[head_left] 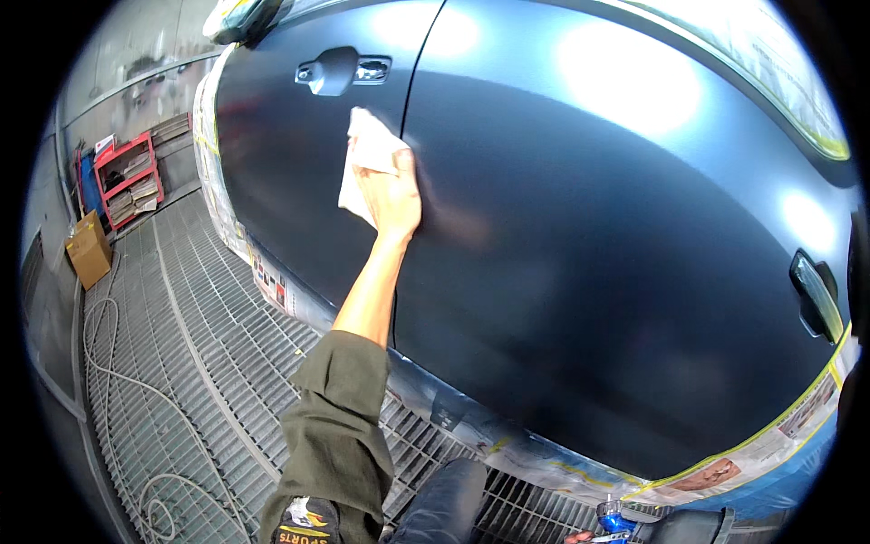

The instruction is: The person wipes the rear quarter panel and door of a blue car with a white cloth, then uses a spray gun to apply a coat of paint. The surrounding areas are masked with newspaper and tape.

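Just left of the frame's centre, the left hand (395, 201) holds a white cloth (366, 145) in its fingers against a dark car door (281, 163), below the door handle (335, 72). The cloth spreads up and left from the fingers, long axis roughly upright. The right hand (577, 538), farther off, barely shows beside a blue spray gun (615, 519) at the lower edge; I cannot tell its grip.

Car (634, 299), one; doors (299, 163), two. Left hand (395, 195), one, at the car; right hand (577, 538), one, partly seen, below it. White cloth (370, 150), one, against the car. Blue spray gun (616, 520), one, below it. Red rack (130, 181), one, cardboard box (89, 249), one, left of it.
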Tool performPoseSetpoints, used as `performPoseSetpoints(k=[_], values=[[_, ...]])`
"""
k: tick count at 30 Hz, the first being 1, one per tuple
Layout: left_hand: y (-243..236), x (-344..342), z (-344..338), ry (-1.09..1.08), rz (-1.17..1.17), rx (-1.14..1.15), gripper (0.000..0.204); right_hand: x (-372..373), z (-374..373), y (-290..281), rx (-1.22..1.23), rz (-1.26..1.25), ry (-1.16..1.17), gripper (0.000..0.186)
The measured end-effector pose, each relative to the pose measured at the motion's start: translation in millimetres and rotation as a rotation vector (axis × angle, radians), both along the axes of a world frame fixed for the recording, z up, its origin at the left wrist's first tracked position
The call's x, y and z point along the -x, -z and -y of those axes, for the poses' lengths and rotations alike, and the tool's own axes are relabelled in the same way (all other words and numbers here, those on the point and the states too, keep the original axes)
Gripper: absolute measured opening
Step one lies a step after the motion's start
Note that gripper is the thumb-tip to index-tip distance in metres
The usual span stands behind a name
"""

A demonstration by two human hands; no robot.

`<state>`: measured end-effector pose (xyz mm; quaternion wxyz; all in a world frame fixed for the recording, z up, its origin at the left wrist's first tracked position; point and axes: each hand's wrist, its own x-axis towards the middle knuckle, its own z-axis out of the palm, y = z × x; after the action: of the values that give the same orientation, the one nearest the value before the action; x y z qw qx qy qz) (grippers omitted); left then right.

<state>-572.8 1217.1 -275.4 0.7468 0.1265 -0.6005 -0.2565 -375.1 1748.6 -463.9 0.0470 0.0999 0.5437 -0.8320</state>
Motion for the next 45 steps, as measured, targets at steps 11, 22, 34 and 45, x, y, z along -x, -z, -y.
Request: performPoseSetpoints(k=[11,22,34,45], values=[[-46.2,59.5,-329.6,0.255,0.136,0.429,0.072,6.4,-50.0,35.9,0.072,0.073,0.089,0.04],[117.1,77.6,-476.9,0.81,0.21,1.095,0.069,1.4,-50.8,37.7,0.031,-0.01,0.14,0.042],[85.8,5.2,-68.8,0.081,0.174,0.089,0.071,18.6,-45.2,84.6,-1.021,-0.934,0.078,0.037],[122.9,34.3,-261.7,0.214,0.353,0.123,0.072,12.2,-44.9,93.7,-0.478,-0.759,-0.072,0.037]])
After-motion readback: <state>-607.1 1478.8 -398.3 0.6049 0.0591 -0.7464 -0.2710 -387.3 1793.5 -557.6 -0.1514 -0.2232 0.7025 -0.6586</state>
